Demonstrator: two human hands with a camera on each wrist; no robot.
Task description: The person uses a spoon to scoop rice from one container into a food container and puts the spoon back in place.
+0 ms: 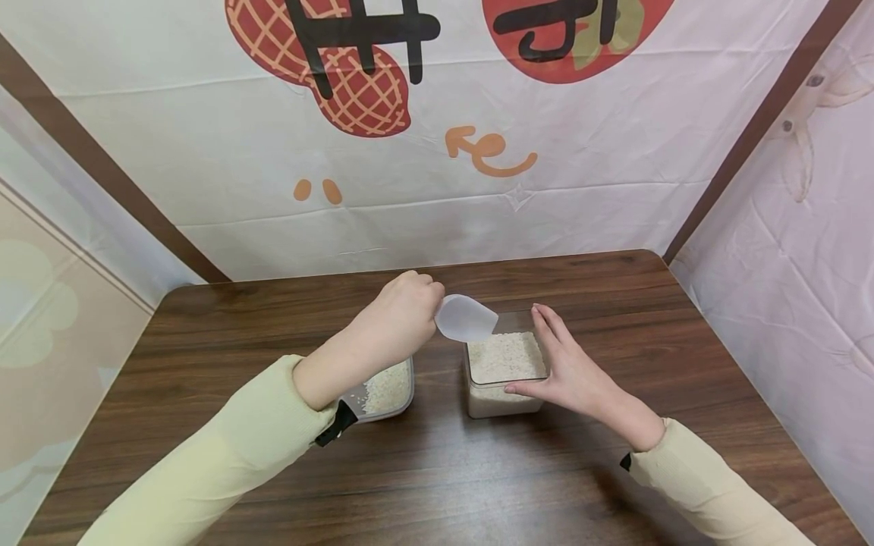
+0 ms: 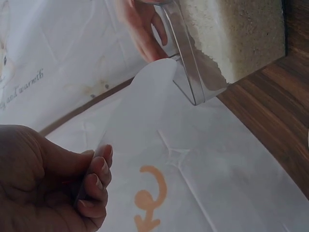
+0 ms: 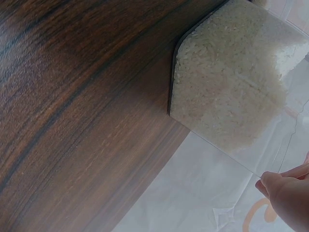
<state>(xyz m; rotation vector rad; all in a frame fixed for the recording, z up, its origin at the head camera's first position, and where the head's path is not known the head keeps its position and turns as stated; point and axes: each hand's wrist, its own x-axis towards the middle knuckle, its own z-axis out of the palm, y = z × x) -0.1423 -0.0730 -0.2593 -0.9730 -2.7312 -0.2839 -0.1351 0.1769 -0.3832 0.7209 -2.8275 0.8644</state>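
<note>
My left hand (image 1: 403, 311) grips a translucent white scoop (image 1: 466, 318) by its handle, fingers curled round it in the left wrist view. The scoop's bowl tilts over the back left rim of a clear rectangular container (image 1: 505, 403). Rice (image 1: 507, 356) fills much of that container. On its right side, my right hand (image 1: 573, 371) holds the container, thumb at the front and fingers toward the back. The right wrist view shows that hand (image 3: 289, 191) at the container's upper edge, with rice visible through the wall (image 3: 227, 82).
Partly hidden under the left forearm, a second, shallower container (image 1: 394, 414) with rice in it stands to the left. Both sit on a dark wooden table (image 1: 437, 470). A printed white cloth (image 1: 423, 220) hangs behind the table's far edge.
</note>
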